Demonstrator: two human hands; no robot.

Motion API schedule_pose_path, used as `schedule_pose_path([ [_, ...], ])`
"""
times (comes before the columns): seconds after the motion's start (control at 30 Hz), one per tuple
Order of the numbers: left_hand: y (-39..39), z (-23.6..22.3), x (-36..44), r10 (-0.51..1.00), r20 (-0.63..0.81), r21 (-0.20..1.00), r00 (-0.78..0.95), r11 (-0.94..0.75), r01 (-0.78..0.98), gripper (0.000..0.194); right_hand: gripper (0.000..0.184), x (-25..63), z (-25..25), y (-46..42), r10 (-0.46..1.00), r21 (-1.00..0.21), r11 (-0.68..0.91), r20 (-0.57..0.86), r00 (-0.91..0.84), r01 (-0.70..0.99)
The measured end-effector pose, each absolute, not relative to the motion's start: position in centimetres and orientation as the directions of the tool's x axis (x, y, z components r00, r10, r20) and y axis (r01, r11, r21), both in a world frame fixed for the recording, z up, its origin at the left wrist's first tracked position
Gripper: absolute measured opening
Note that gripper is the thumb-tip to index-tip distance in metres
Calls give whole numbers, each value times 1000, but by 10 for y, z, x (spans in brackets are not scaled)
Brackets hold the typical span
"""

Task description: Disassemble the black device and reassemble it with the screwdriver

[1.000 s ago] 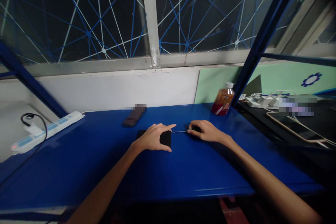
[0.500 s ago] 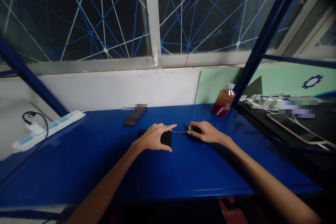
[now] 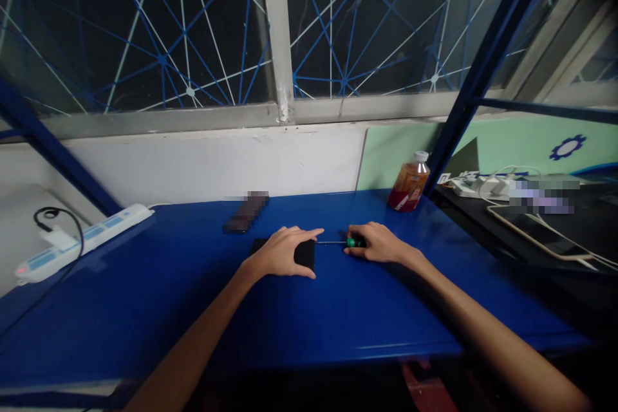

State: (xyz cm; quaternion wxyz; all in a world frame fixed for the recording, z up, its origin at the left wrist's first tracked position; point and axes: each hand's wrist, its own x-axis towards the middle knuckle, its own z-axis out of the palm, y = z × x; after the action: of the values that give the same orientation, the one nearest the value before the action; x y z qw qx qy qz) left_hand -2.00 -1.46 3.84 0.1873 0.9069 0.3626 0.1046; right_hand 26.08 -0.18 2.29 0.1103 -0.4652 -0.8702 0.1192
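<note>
On table (image 3: 376,315) | right hand (image 3: 379,243) grips screwdriver (image 3: 349,242), handle (image 3: 352,242) clearer | left hand (image 3: 280,253) holds black object (image 3: 304,257)

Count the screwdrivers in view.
1: the green screwdriver, held in the right grip, its shaft pointing toward the black object partly covered by the left grip. No other shows.

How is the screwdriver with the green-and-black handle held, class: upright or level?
The screwdriver is roughly level: its thin metal shaft runs sideways from the right hand toward the flat black rectangular object.
</note>
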Motion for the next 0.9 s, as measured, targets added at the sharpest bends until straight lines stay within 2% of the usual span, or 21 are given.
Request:
schedule_pose_path([
  [0.17, -16, 42, -20, 704, 37, 433, 709, -651, 624, 86, 48, 260, 24, -2, 829, -271, 556, 121, -545, 786],
  [0.33, -17, 43, -20, 713, 33, 427, 701, -644, 635, 83, 40, 262, 22, 0, 831, -274, 555, 167, -530, 785],
  [0.57, -17, 40, -20, 709, 57, 409, 703, -659, 631, 78, 40, 261, 24, -2, 844, -312, 535, 152, -514, 785],
  [0.9, -21, 32, -10, 672, 193, 369, 715, -725, 581, 46, 43, 265, 23, 2, 847, -287, 532, 161, -507, 797],
])
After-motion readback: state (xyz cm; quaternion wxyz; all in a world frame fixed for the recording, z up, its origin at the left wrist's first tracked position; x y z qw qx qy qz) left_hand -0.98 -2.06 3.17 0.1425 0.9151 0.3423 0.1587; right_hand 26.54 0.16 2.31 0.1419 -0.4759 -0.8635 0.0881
